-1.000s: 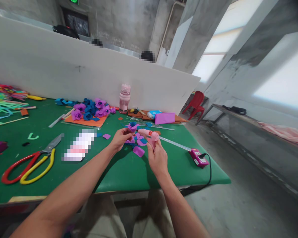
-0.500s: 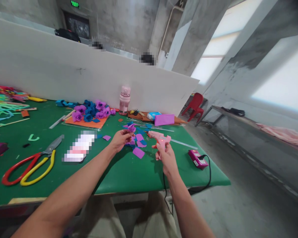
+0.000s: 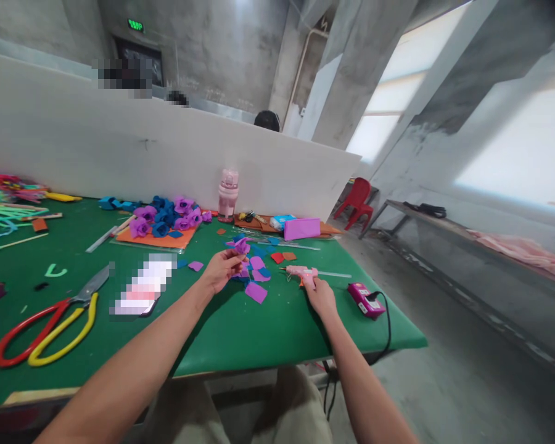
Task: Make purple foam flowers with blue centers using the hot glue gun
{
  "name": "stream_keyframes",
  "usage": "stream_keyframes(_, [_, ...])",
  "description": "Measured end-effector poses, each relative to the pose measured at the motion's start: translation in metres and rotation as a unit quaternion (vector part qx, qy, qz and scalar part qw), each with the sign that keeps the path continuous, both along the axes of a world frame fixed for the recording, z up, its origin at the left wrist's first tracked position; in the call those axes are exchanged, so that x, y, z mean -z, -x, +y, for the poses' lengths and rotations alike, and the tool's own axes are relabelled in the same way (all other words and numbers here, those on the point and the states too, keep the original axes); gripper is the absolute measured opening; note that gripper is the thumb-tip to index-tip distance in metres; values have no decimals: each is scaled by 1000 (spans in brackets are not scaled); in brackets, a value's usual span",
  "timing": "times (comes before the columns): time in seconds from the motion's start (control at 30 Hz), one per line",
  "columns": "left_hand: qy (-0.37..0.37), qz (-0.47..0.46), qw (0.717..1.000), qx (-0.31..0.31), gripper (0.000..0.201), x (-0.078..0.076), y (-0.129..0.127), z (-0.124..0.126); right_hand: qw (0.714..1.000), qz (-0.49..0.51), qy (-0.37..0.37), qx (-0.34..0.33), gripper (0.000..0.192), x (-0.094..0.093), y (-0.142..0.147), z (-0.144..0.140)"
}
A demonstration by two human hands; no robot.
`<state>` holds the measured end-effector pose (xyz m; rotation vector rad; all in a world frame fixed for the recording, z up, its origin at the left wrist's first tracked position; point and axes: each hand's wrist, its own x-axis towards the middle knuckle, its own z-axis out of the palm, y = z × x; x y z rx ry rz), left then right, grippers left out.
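My left hand [image 3: 222,271] pinches a purple flower [image 3: 241,246] above a scatter of petal pieces. Under and beside it lie purple petals [image 3: 256,292] and blue ones [image 3: 259,251]. To the right, my right hand [image 3: 322,298] has its fingers closed round the handle of a pink hot glue gun [image 3: 301,272], low at the green table top. A clear glue stick [image 3: 335,275] juts from the gun's rear, and its nozzle points left toward the petals. A red piece [image 3: 277,258] and a brown piece [image 3: 289,256] lie just beyond the nozzle.
Finished purple and blue flowers [image 3: 163,217] lie on an orange sheet [image 3: 166,243] at the back left. Large scissors [image 3: 76,302] and a phone [image 3: 143,290] lie left of my arm. A pink bottle [image 3: 228,200] stands by the white partition [image 3: 185,148]. A purple power box [image 3: 365,300] with a cable sits right.
My right hand has carried the glue gun right and lower, away from the flower. The red and brown pieces now show. My left hand still holds the flower; the view has shifted slightly.
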<state>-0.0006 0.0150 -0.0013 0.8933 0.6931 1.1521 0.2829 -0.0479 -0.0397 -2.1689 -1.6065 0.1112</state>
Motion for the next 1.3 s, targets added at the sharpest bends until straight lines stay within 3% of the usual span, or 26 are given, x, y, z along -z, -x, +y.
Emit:
stream_keyframes(0.13, [-19,3,1000,-18,27,0,1,1,991,-87,-74,65,36,-12,11,-5])
stream_keyframes(0.2, [-31,14,999,-30,28,1,2,3,985,-67,-152,47,35,-23,30,0])
stream_keyframes(0.27, [-42,29,998,-43,29,1,2,3,974,27,-226,-25,34,-34,60,13])
stream_keyframes(0.33, [-50,48,996,-57,31,2,4,4,944,182,-262,-88,39,-40,94,31])
stream_keyframes(0.43, [-48,73,994,-68,34,3,6,6,854,454,-231,-110,53,-38,142,55])
stream_keyframes(0.53, [-44,71,994,-69,33,5,7,8,787,579,-183,-103,59,-27,167,65])
stream_keyframes(0.67, [-34,76,995,-63,32,5,3,7,770,602,-170,-126,62,-22,165,59])
stream_keyframes(0.87, [-24,92,994,-58,35,3,-3,5,748,627,-160,-150,60,-32,149,55])
stream_keyframes(1.03, [-40,104,992,-61,36,2,-5,6,711,671,-151,-148,60,-33,154,55])
stream_keyframes(1.3, [-56,122,989,-55,34,5,-5,6,690,695,-141,-147,58,-32,159,54])
